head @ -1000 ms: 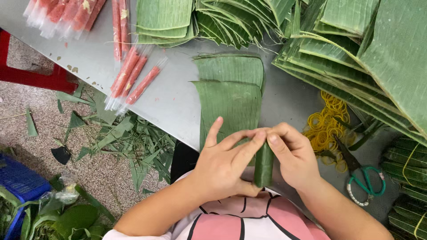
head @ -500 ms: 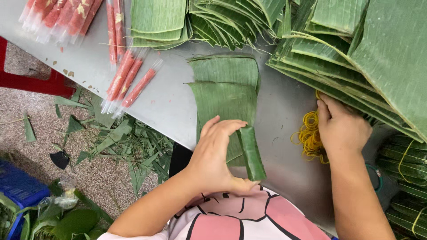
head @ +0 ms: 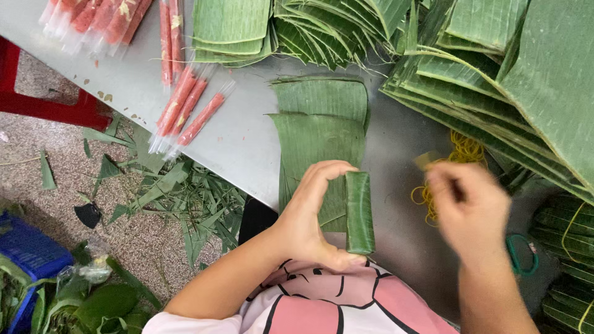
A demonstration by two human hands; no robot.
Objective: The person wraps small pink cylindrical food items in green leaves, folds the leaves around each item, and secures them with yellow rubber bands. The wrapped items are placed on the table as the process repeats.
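Your left hand point(head: 312, 219) grips the leaf roll point(head: 359, 212) upright while your blurred right hand point(head: 468, 207) pinches a rubber band point(head: 427, 161), which looks due to bind that roll.

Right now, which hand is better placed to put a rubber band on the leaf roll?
Probably the right hand: it's free beside the yellow rubber bands, while the left hand holds the leaf roll.

Single head-worn view, looking steeply down from close above the grey metal table point(head: 247, 139); the person's torso lay nearest.
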